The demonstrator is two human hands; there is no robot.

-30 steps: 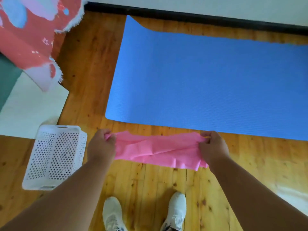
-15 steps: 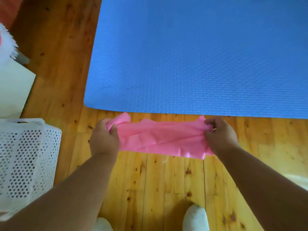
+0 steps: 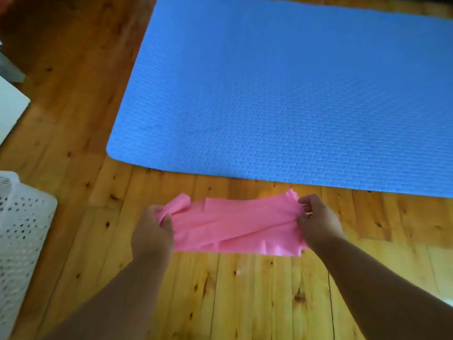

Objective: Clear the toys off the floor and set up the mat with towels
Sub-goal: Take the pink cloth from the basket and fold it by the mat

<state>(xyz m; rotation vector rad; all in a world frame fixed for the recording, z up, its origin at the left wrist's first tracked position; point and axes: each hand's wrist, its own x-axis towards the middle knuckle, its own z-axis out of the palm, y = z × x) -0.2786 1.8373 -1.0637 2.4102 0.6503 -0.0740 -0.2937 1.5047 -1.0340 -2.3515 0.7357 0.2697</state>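
A pink towel (image 3: 235, 227) is stretched between my two hands, loosely folded and held above the wooden floor. My left hand (image 3: 152, 234) grips its left end, and my right hand (image 3: 318, 222) pinches its right end. A blue textured mat (image 3: 282, 94) lies flat on the floor just beyond the towel, filling the upper right of the view. The towel hangs in front of the mat's near edge and does not touch it.
A white perforated plastic basket (image 3: 22, 241) stands at the left edge. A white surface (image 3: 9, 106) shows at the far left. Wooden floorboards (image 3: 245, 290) lie under my arms and around the mat.
The view has dropped and shifted closer to the mat, so my shoes and the red cloth are out of frame. The towel stays held between both hands, its left corner now flopped up.
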